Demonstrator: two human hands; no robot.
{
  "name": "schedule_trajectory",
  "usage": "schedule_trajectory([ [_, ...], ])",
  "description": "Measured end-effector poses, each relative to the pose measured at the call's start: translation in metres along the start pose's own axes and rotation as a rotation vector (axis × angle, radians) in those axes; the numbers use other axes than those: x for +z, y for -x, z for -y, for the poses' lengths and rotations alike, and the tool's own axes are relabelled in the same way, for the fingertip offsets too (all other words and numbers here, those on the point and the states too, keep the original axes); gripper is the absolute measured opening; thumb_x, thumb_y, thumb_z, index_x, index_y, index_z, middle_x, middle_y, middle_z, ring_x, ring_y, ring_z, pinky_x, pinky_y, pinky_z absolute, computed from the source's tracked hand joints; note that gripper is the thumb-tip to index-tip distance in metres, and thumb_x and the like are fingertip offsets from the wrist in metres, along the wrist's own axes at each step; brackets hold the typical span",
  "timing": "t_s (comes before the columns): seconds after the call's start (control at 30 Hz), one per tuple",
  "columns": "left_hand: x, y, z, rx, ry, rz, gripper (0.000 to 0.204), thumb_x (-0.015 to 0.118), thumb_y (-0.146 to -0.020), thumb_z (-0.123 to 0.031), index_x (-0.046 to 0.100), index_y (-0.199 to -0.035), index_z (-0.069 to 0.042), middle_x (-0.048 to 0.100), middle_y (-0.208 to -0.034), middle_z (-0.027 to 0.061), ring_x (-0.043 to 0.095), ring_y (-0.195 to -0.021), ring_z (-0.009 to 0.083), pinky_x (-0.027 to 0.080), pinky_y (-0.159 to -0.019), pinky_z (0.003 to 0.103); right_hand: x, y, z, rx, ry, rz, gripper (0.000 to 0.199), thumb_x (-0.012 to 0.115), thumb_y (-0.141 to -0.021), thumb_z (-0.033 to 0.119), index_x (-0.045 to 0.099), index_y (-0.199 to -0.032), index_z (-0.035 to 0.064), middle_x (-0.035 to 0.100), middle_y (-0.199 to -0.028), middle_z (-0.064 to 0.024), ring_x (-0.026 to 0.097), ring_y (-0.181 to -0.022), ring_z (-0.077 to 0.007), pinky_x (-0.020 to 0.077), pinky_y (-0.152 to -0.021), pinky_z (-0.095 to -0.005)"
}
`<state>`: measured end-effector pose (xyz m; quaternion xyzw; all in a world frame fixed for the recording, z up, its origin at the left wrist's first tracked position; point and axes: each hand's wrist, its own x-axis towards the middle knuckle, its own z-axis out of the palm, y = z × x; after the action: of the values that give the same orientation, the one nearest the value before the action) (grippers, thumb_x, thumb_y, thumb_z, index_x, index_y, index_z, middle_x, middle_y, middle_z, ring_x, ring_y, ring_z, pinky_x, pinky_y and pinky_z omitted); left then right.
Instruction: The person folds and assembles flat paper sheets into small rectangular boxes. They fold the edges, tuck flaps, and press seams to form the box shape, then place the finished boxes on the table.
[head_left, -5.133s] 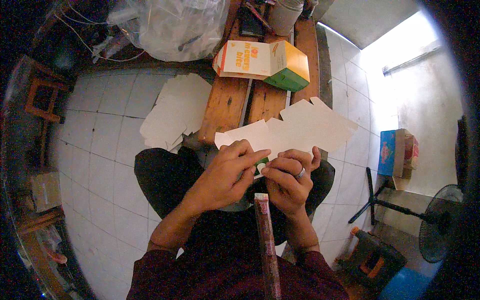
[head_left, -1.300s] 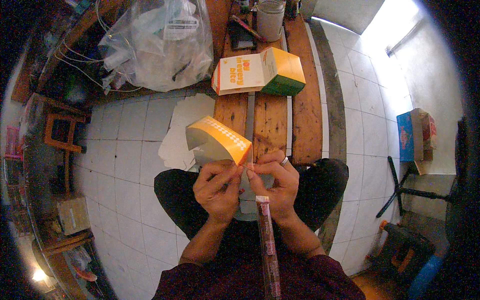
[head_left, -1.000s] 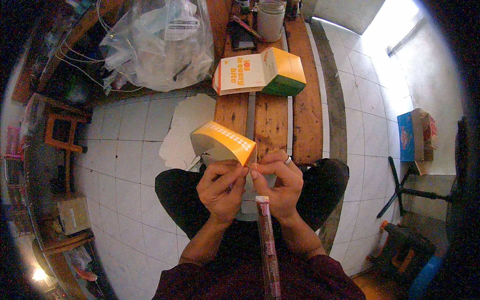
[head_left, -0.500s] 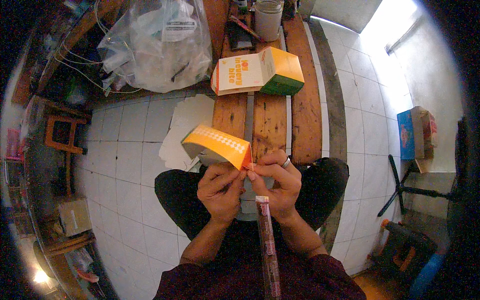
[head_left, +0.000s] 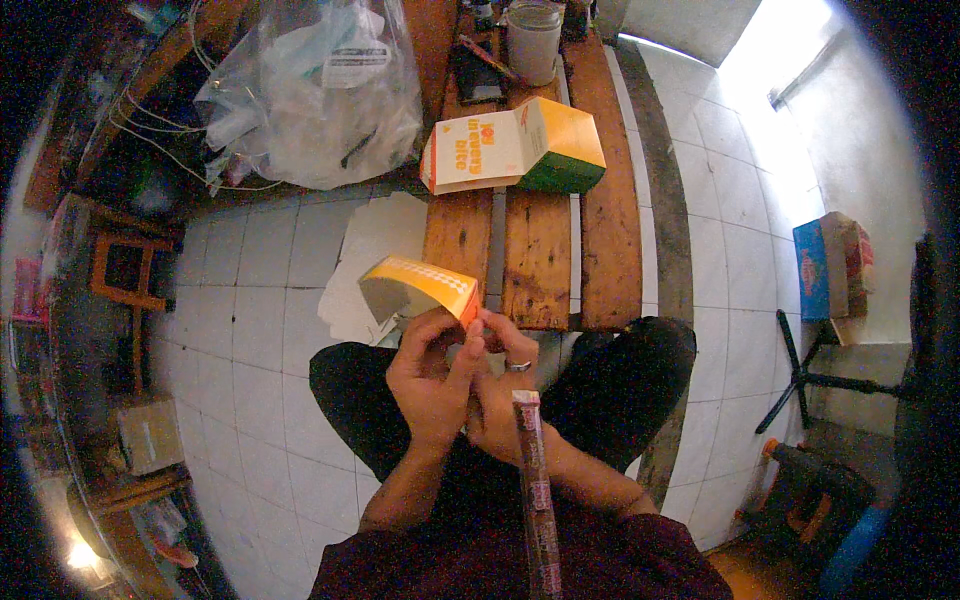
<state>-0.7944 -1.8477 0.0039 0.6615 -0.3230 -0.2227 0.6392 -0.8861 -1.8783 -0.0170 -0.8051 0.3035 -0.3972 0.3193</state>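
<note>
A curved piece of orange and yellow printed cardboard (head_left: 425,280), pale grey inside, sticks up and leftward from my fingers over my lap. My left hand (head_left: 428,372) grips its lower right corner between thumb and fingers. Close against it, my right hand (head_left: 498,385), with a ring on one finger, pinches the same corner; its lower fingers are partly hidden behind the left hand. An orange, white and green carton (head_left: 560,150) lies on the wooden bench (head_left: 610,265) ahead of me. White card pieces (head_left: 375,240) lie left of the bench.
A clear plastic bag (head_left: 320,120) stuffed with light-coloured items sits at the far left. A cloudy jar (head_left: 535,45) and a dark flat object (head_left: 480,85) are at the bench's far end. A long brown strip (head_left: 535,480) rises before my chest. Rightward are a blue box (head_left: 815,268) and black stand legs (head_left: 850,383).
Both hands have shifted slightly left with the cardboard piece. My right hand has moved in against the left one, and the cardboard has tilted, showing more of its grey inner side.
</note>
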Motion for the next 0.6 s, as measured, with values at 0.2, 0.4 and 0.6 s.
schedule_trajectory([
  [0.2, -0.036, -0.004, -0.01, 0.002, 0.018, -0.04, 0.012, 0.065, -0.082, -0.004, 0.059, -0.091, 0.001, 0.06, -0.087, 0.0095, 0.058, -0.083, 0.018, 0.048, -0.074, 0.029, -0.036, -0.013, -0.031, 0.002, -0.435, 0.221, 0.06, 0.063, -0.082, 0.025, 0.043, -0.134, 0.0032, 0.044, -0.132, -0.0185, 0.044, -0.118, -0.0337, 0.0332, -0.101, -0.0433],
  [0.4, -0.064, 0.002, -0.045, 0.325, 0.512, 0.031, 0.017, 0.065, -0.082, -0.008, 0.049, -0.077, -0.004, 0.054, -0.075, 0.0097, 0.052, -0.06, 0.0169, 0.047, -0.056, 0.03, -0.03, -0.045, -0.041, 0.0, -0.629, 0.279, 0.09, 0.072, -0.074, 0.048, 0.031, -0.141, 0.0036, 0.04, -0.138, -0.014, 0.038, -0.129, -0.0269, 0.0274, -0.107, -0.0397],
  [0.6, -0.107, -0.05, 0.0, 0.344, 0.25, -0.279, 0.034, 0.055, -0.088, -0.038, 0.049, -0.084, -0.004, 0.056, -0.075, 0.0101, 0.055, -0.063, 0.0173, 0.049, -0.059, 0.031, -0.05, -0.09, 0.013, 0.034, -0.576, 0.305, 0.074, 0.081, -0.066, 0.038, 0.048, -0.125, 0.0063, 0.054, -0.118, -0.0099, 0.049, -0.114, -0.0254, 0.0348, -0.1, -0.0397],
])
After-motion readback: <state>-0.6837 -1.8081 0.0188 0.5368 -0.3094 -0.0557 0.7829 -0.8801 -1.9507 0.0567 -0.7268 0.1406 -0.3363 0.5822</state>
